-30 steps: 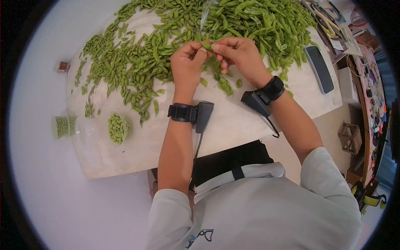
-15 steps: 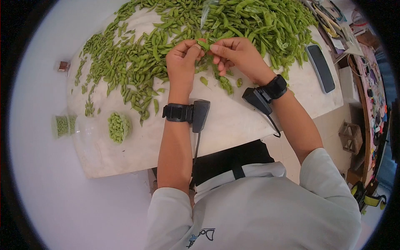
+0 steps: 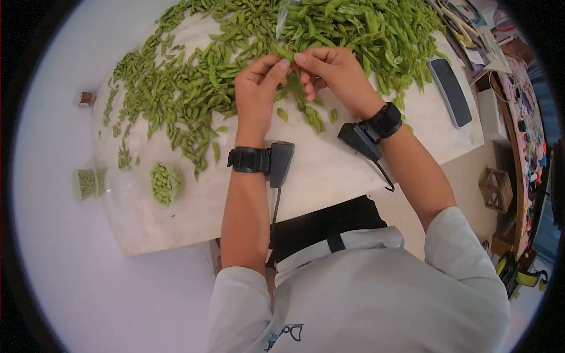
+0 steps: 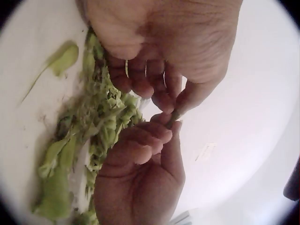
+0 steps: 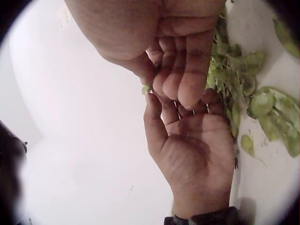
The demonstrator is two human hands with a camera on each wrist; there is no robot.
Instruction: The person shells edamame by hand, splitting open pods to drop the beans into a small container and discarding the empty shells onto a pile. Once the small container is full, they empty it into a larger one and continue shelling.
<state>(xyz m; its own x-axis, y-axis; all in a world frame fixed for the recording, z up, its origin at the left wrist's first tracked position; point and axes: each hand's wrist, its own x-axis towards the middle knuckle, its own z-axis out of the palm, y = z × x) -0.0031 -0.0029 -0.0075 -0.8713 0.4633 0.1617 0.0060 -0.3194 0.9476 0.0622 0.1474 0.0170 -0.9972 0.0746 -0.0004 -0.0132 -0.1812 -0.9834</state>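
Observation:
In the head view both hands meet over the pod heap, fingertips close together. The left hand [image 3: 257, 94] pinches one end of a green pod [image 3: 285, 54] between thumb and fingers. Thumb and index finger of the right hand [image 3: 341, 76] pinch the pod's other end. Only a small bit of the pod [image 4: 174, 116] shows between the fingertips in the left wrist view, and a pale green tip of the pod [image 5: 146, 88] in the right wrist view. Below the hands, flattened pods [image 3: 313, 119] lie on the white table [image 3: 235, 206].
Heaped pods [image 3: 365, 29] cover the far side of the table, with looser pods [image 3: 182, 100] to the left. A tub of shelled beans [image 3: 166, 183] stands near the left edge, a jar of beans [image 3: 88, 182] beyond it. A phone [image 3: 451, 92] lies at the right.
Both hands have moved slightly away from the body, and the left hand also a little to the left. The pod stays pinched between them.

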